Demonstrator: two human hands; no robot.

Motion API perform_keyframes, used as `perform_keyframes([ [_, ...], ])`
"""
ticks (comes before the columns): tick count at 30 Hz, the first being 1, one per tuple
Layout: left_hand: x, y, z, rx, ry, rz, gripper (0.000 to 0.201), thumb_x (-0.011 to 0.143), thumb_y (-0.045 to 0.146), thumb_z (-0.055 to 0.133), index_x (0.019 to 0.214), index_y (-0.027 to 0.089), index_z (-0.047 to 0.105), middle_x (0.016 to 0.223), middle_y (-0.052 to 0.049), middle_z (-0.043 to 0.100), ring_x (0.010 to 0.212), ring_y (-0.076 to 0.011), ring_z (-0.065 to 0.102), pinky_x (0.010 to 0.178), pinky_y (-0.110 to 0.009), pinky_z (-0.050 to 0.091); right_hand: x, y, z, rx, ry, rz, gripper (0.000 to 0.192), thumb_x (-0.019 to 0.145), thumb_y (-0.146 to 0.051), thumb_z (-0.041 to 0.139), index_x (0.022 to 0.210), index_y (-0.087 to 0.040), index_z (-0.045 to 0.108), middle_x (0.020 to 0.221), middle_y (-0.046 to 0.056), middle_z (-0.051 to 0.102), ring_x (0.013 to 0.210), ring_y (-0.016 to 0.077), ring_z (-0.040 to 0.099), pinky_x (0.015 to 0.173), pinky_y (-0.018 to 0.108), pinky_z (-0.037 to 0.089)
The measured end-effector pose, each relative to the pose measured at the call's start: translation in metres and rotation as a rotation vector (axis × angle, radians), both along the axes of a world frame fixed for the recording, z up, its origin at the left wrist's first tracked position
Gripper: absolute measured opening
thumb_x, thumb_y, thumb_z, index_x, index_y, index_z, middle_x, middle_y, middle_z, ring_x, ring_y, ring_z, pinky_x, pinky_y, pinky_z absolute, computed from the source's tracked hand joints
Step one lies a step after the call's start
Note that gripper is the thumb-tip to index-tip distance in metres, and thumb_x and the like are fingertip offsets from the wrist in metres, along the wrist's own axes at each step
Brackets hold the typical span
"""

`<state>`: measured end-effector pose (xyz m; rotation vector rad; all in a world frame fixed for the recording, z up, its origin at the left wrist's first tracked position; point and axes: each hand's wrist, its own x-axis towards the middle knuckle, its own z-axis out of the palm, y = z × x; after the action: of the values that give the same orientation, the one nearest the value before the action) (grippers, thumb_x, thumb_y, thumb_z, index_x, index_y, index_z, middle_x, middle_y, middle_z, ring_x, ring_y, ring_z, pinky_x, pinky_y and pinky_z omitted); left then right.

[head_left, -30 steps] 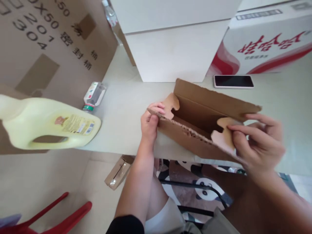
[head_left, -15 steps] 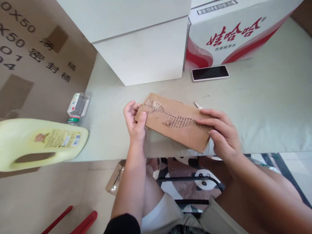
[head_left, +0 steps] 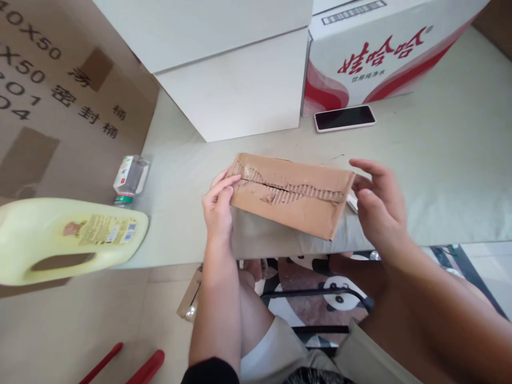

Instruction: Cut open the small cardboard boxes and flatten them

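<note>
Here, left hand [head_left: 218,205] at centre frame, fingers curled onto the left end of a small brown cardboard box [head_left: 290,194], thumb under, fingertips pressing on the top near the torn seam. Closed on it, holding. Right hand [head_left: 380,210] to the right of centre, fingers spread and half open, fingertips just at the box's right end; whether touching or a hair clear, hard to tell. Nothing clasped in it.

Box lying closed and slightly tilted above the near edge of the pale counter [head_left: 440,176], its long top face showing a ragged strip where the outer paper is ripped away and the corrugation lies bare. Probably light and fairly stiff along its length, yet weak at that torn line; likely to dent under a hard squeeze. Best taken at the two short ends or along the lower edge, away from the tear.

Further out: a dark phone [head_left: 344,118] lying flat toward upper right, a red-and-white carton [head_left: 384,58] behind it, a plain white box [head_left: 236,80] at upper centre. At left, a small clear bottle [head_left: 130,178] on its side, a pale yellow jug [head_left: 68,240] at lower left, and a large brown carton [head_left: 60,106] with printed characters in the upper left.
</note>
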<state>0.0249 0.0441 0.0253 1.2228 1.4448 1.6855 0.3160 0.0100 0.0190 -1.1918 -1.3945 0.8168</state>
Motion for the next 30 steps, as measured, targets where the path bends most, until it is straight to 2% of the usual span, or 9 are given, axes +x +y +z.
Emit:
perform_keyframes([
  [5, -0.014, 0.008, 0.0, -0.032, -0.27, 0.151, 0.02, 0.067, 0.031, 0.066, 0.077, 0.022, 0.081, 0.101, -0.004, 0.08, 0.108, -0.0245, 0.07, 0.094, -0.034, 0.055, 0.0, 0.01, -0.012, -0.361, 0.12, 0.181, 0.047, 0.098, -0.059, 0.049, 0.13, -0.027, 0.064, 0.134, 0.009, 0.07, 0.124, 0.0312, 0.067, 0.113, 0.058, 0.049],
  [9, -0.021, 0.009, -0.008, -0.117, -0.382, 0.065, 0.024, 0.073, 0.039, 0.066, 0.082, 0.02, 0.077, 0.089, -0.004, 0.078, 0.086, -0.0193, 0.071, 0.075, -0.028, 0.057, -0.003, 0.004, -0.008, -0.255, 0.231, 0.416, 0.067, 0.096, -0.068, 0.049, 0.153, -0.033, 0.046, 0.148, 0.007, 0.062, 0.139, 0.0309, 0.058, 0.119, 0.058, 0.042],
  [15, -0.007, -0.013, -0.015, -0.608, -0.384, -0.574, 0.074, 0.08, 0.084, 0.052, 0.105, 0.017, 0.071, 0.089, -0.013, 0.078, 0.071, -0.0242, 0.075, 0.055, -0.03, 0.055, -0.001, -0.003, 0.013, 0.057, -0.138, 0.459, 0.051, 0.096, -0.061, 0.056, 0.139, -0.035, 0.065, 0.168, 0.0, 0.037, 0.16, 0.0323, 0.022, 0.131, 0.056, 0.019],
  [18, 0.003, -0.02, -0.012, -0.854, -0.198, -0.824, 0.076, 0.075, 0.087, 0.057, 0.096, 0.016, 0.073, 0.081, -0.013, 0.078, 0.059, -0.0211, 0.073, 0.042, -0.024, 0.042, 0.001, -0.004, 0.019, 0.158, -0.152, 0.382, 0.049, 0.097, -0.06, 0.054, 0.137, -0.034, 0.066, 0.163, 0.003, 0.046, 0.158, 0.0335, 0.03, 0.132, 0.058, 0.016],
  [21, 0.009, -0.018, -0.011, -0.984, 0.093, -1.006, 0.062, 0.08, 0.077, 0.064, 0.086, 0.017, 0.075, 0.085, -0.011, 0.08, 0.048, -0.0139, 0.064, 0.038, -0.022, 0.033, 0.002, -0.006, 0.019, 0.155, -0.133, 0.267, 0.039, 0.098, -0.055, 0.054, 0.121, -0.029, 0.073, 0.159, 0.007, 0.051, 0.151, 0.0348, 0.043, 0.128, 0.057, 0.029],
  [23, 0.01, -0.012, -0.014, -0.919, 0.219, -0.929, 0.049, 0.082, 0.066, 0.069, 0.083, 0.017, 0.075, 0.085, -0.01, 0.079, 0.05, -0.0126, 0.061, 0.043, -0.024, 0.04, 0.0, -0.007, 0.016, 0.133, -0.14, 0.219, 0.031, 0.099, -0.048, 0.057, 0.111, -0.027, 0.075, 0.157, 0.009, 0.053, 0.148, 0.0344, 0.047, 0.124, 0.056, 0.036],
  [25, 0.007, -0.005, -0.02, -0.736, 0.193, -0.631, 0.042, 0.082, 0.061, 0.07, 0.087, 0.019, 0.072, 0.088, -0.009, 0.077, 0.062, -0.0158, 0.066, 0.055, -0.027, 0.049, -0.003, -0.007, 0.012, 0.126, -0.153, 0.24, 0.024, 0.098, -0.04, 0.06, 0.108, -0.025, 0.075, 0.156, 0.01, 0.053, 0.146, 0.0329, 0.049, 0.122, 0.053, 0.04],
  [28, -0.001, 0.006, -0.028, -0.308, 0.021, -0.189, 0.057, 0.081, 0.074, 0.064, 0.118, 0.03, 0.063, 0.127, -0.01, 0.07, 0.107, -0.0268, 0.07, 0.081, -0.038, 0.057, -0.008, -0.007, 0.009, 0.145, -0.167, 0.366, 0.022, 0.096, -0.033, 0.063, 0.114, -0.025, 0.074, 0.16, 0.01, 0.049, 0.145, 0.0303, 0.051, 0.118, 0.046, 0.045],
  [30, -0.004, 0.013, -0.032, -0.046, -0.006, -0.113, 0.071, 0.079, 0.084, 0.056, 0.134, 0.039, 0.052, 0.152, -0.007, 0.052, 0.135, -0.0322, 0.057, 0.098, -0.047, 0.054, -0.011, -0.007, 0.008, 0.16, -0.172, 0.454, 0.025, 0.096, -0.032, 0.063, 0.118, -0.026, 0.073, 0.162, 0.009, 0.047, 0.146, 0.029, 0.05, 0.117, 0.043, 0.046],
])
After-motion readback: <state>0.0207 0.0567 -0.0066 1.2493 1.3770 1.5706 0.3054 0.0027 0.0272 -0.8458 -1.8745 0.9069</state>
